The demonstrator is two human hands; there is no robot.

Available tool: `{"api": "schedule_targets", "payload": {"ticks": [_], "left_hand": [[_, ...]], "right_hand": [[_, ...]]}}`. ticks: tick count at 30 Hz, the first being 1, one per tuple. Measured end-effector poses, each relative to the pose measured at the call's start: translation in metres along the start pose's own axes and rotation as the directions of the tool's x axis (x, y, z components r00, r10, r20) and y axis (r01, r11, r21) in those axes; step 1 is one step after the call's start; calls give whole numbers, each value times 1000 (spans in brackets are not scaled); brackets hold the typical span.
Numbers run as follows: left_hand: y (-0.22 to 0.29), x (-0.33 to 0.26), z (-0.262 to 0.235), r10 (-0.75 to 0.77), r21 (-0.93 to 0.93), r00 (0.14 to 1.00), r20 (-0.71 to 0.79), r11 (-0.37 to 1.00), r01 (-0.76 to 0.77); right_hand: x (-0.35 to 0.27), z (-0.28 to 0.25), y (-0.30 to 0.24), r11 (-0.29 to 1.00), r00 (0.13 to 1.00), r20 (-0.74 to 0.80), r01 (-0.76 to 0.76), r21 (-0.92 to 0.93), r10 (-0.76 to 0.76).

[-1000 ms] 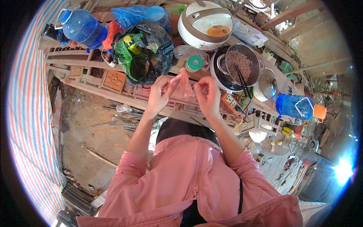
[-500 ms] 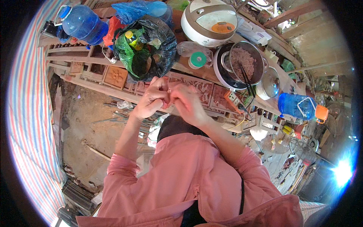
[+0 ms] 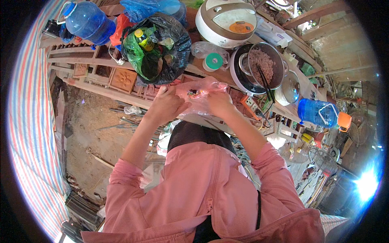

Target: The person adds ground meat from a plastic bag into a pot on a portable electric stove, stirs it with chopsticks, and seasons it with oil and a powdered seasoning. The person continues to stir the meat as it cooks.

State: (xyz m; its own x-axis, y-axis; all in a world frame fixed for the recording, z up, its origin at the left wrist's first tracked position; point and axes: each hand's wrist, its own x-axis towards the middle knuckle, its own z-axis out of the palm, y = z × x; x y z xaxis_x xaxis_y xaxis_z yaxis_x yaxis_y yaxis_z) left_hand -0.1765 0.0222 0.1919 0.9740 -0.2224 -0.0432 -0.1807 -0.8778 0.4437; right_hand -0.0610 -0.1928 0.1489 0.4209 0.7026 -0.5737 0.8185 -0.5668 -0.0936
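A thin, see-through pinkish plastic bag (image 3: 202, 84) is stretched between my two hands in front of the table. Inside or behind its film shows a small, colourful printed item (image 3: 195, 94), too small to name. My left hand (image 3: 164, 104) is closed at the bag's left edge, fingers curled and pointing inward. Gripping the right side of the bag is my right hand (image 3: 221, 104), its fingertips partly hidden by plastic. Just beyond, on the table, stands an open black plastic bag (image 3: 178, 44) with a green bag and a yellow-capped bottle (image 3: 142, 39) in it.
Behind the hands are a green-lidded jar (image 3: 213, 61), a rice cooker (image 3: 227, 24) and a pan of minced meat (image 3: 269, 67) with chopsticks on a cooker. A power strip (image 3: 250, 106) hangs at the table's front. Blue water jugs (image 3: 87, 24) stand at both ends.
My hands were close together with fingers pinched. Now they have moved apart, and the pinkish plastic bag is spread out between them.
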Motion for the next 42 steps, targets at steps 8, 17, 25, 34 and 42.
{"api": "schedule_targets", "payload": {"ticks": [8,17,25,34,42], "left_hand": [[-13,1,49,-172,573,923,344,817,-61],[-12,8,76,-112,336,976,187,941,43],[-30,-21,96,-198,610,953,228,792,19],[-13,-3,105,-237,437,948,215,891,124],[-10,67,109,-317,-144,944,97,934,328]], "right_hand": [[56,21,8,991,867,-497,41,128,28],[90,26,-34,938,892,-447,205,280,-62],[94,57,8,882,837,-547,258,394,-1],[97,44,35,982,887,-463,90,167,-3],[80,11,56,953,908,-418,155,260,-33]]}}
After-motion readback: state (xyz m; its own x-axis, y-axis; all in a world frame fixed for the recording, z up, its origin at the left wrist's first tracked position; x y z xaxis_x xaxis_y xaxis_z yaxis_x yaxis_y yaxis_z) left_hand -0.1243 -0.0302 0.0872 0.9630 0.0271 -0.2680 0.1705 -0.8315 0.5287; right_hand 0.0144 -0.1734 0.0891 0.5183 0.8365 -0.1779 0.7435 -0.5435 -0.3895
